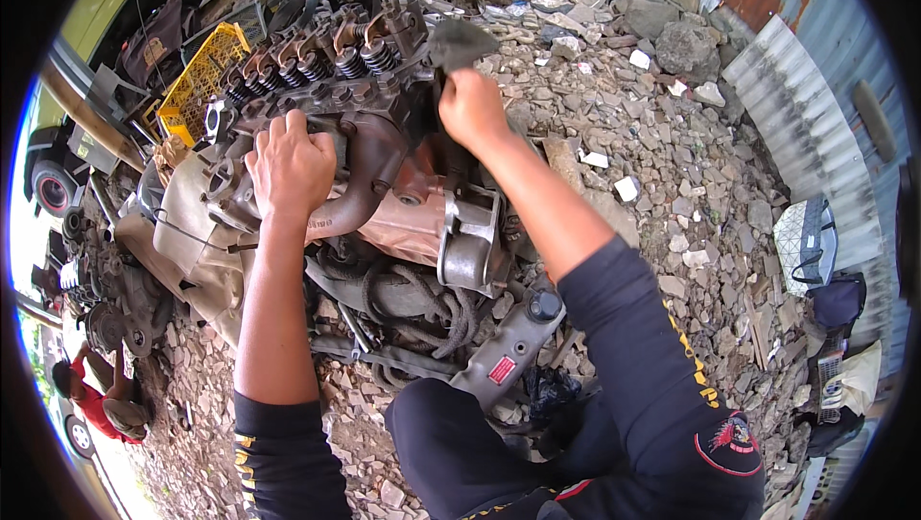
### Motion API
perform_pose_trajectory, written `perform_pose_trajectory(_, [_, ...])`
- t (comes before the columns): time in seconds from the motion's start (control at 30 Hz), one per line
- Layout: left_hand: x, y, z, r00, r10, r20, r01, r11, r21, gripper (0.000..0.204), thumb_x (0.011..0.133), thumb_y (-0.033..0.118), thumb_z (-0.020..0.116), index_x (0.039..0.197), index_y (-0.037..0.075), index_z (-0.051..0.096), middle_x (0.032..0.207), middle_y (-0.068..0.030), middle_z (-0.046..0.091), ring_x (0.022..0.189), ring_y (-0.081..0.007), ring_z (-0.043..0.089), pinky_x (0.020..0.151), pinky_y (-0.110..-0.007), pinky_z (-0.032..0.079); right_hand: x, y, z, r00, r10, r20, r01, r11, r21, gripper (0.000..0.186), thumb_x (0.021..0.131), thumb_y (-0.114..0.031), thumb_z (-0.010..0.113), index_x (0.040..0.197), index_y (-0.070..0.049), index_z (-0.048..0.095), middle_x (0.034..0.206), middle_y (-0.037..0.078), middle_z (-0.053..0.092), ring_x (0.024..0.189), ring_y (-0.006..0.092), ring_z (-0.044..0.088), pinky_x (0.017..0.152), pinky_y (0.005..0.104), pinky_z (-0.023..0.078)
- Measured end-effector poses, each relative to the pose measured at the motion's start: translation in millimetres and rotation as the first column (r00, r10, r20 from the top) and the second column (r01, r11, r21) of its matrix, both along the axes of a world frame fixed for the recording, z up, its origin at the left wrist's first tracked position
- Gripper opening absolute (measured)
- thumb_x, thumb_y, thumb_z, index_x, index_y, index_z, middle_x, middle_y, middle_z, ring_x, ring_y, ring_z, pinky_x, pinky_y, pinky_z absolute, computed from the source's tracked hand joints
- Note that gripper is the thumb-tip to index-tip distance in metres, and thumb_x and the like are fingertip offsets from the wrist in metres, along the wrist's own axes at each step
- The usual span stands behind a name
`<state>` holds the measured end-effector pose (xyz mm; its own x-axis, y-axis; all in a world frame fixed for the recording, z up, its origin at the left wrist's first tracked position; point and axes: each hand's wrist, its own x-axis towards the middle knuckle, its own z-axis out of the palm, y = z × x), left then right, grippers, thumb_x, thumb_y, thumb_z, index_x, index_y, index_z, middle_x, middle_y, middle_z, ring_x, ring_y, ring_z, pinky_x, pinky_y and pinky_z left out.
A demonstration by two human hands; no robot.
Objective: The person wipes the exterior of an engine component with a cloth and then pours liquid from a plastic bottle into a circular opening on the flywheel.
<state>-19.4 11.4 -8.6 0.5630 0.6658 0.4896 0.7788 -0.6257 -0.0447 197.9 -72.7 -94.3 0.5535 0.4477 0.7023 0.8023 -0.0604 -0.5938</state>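
An old engine (413, 223) stands before me, its cylinder head (336, 93) uncovered. A row of valve springs (314, 67) and rusty rocker arms shows along the top. My left hand (293, 163) is closed at the near side of the head, beside the curved brown manifold (369, 160); what its fingers grip is hidden. At the right end of the head my right hand (472, 107) makes a fist. A dark grey, flat, cloth-like piece (460, 43) sticks out above that fist, against the head's end. I cannot make out its kind.
A grey valve cover (510, 347) with a black cap lies by my knee, near dark hoses (413, 304). Behind the engine stands a yellow crate (197, 79). Broken stones cover the ground. Bags (806, 242) lie by the metal sheeting; a person in red (96, 405) crouches far left.
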Motion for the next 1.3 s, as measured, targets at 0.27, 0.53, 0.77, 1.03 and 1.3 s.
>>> perform_pose_trajectory(0.27, [0.3,1.3,-1.0,1.0,0.024,-0.007,-0.024,0.999,-0.033,0.034,0.09,0.03,0.046,0.108,0.004,0.058,0.119,-0.0179,0.061,0.118,-0.0362,0.055,0.099,-0.052,0.04,-25.6,-52.8,-34.4,0.968,0.214,0.128,-0.217,0.976,0.011,0.023,0.084,-0.005,0.06,0.106,-0.004,0.068,0.096,0.021,0.068,0.091,0.0427,0.063,0.079,0.0456,0.053])
perform_pose_trajectory(0.53, [-2.1,-2.2,2.3,0.998,0.052,-0.022,-0.054,0.994,-0.1,0.037,0.091,0.032,0.045,0.112,0.005,0.059,0.121,-0.0169,0.061,0.118,-0.0349,0.055,0.101,-0.051,0.04,11.9,-114.5,-45.2,0.988,0.157,-0.015,-0.14,0.834,-0.534,0.021,0.079,-0.008,0.06,0.097,-0.005,0.07,0.097,0.021,0.068,0.093,0.0409,0.066,0.084,0.048,0.054])
perform_pose_trajectory(0.77, [-0.1,-2.1,-2.4,0.999,0.031,-0.008,-0.031,0.998,-0.051,0.038,0.091,0.033,0.044,0.112,0.005,0.06,0.12,-0.017,0.062,0.118,-0.0351,0.056,0.101,-0.052,0.04,-44.4,-92.2,-40.5,0.979,0.144,0.142,-0.023,0.776,-0.63,0.038,0.083,-0.005,0.056,0.116,-0.018,0.069,0.112,0.015,0.058,0.098,0.0345,0.064,0.081,0.0476,0.054])
perform_pose_trajectory(1.03, [0.5,0.5,-2.9,1.0,0.024,-0.003,-0.024,0.998,-0.058,0.041,0.091,0.034,0.044,0.114,0.005,0.061,0.122,-0.0167,0.062,0.119,-0.0347,0.056,0.102,-0.052,0.04,-45.4,-96.2,-22.9,0.955,0.293,0.057,-0.138,0.602,-0.786,0.048,0.082,-0.005,0.054,0.124,-0.023,0.069,0.12,0.014,0.06,0.11,0.0328,0.063,0.089,0.0443,0.053])
perform_pose_trajectory(1.3, [-5.2,6.0,-2.9,1.0,0.028,-0.004,-0.028,0.999,-0.044,0.045,0.091,0.036,0.042,0.117,0.004,0.061,0.125,-0.017,0.062,0.12,-0.0358,0.056,0.103,-0.052,0.039,-56.6,-127.0,-0.5,0.916,0.349,0.195,-0.097,0.667,-0.739,0.037,0.081,-0.013,0.056,0.113,-0.023,0.072,0.104,0.009,0.065,0.092,0.0314,0.069,0.079,0.0432,0.057])
